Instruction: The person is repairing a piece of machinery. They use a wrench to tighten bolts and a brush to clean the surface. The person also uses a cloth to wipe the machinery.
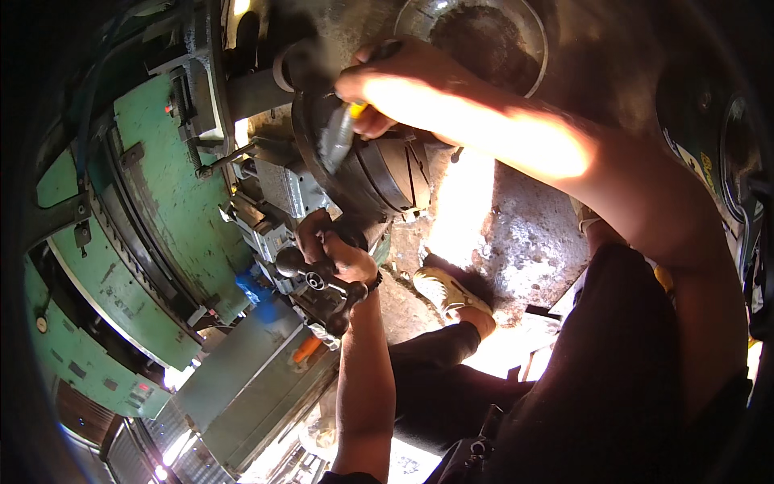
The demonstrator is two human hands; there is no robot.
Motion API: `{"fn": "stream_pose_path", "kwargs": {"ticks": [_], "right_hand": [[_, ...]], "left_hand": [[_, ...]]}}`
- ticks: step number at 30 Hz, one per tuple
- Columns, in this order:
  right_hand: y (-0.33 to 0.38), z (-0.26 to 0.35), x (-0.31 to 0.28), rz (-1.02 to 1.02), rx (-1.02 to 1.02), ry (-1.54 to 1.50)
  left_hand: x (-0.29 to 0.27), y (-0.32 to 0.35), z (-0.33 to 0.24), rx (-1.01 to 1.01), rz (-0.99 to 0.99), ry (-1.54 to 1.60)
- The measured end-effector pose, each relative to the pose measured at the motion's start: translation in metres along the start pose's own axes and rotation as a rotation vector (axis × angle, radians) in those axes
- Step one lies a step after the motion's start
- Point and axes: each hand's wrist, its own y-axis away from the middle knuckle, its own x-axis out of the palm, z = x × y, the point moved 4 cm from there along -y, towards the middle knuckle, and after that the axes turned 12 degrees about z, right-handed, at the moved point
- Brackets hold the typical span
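My right hand (407, 81) is closed around a tool with a yellow band and a grey flat end (336, 141). Motion blurs that end, so its exact kind is unclear. It points down at the side of a large dark round metal part (395, 173) on the machine. My left hand (343, 254) is lower, its fingers curled at a ball-ended metal crank handle (316, 280). The handle hides part of its grip. Between the two hands is a grey metal tool block (294, 189) on the machine's slide.
The green machine body (173, 202) fills the left side. A round pan with dark contents (547, 48) stands at the top. My shoe (451, 294) rests on the sunlit, stained floor (524, 214). A blue object (256, 290) and an orange object (307, 348) lie by the machine.
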Motion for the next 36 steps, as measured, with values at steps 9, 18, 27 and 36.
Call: {"fn": "stream_pose_path", "kwargs": {"ticks": [9,18,27,36], "right_hand": [[-0.069,-0.014,-0.024,0.064,-0.115,-0.079],[-0.151,-0.046,-0.058,0.029,-0.122,-0.298],[-0.166,-0.056,-0.070,0.107,-0.269,-0.407],[-0.188,-0.045,-0.084,-0.121,-0.540,-0.403]], "left_hand": [[-0.003,0.003,0.016,0.054,0.022,-0.051],[-0.005,0.002,0.000,0.065,0.074,-0.129],[-0.004,-0.003,-0.007,0.047,0.092,-0.132],[-0.004,-0.003,-0.004,0.044,0.096,-0.117]]}}
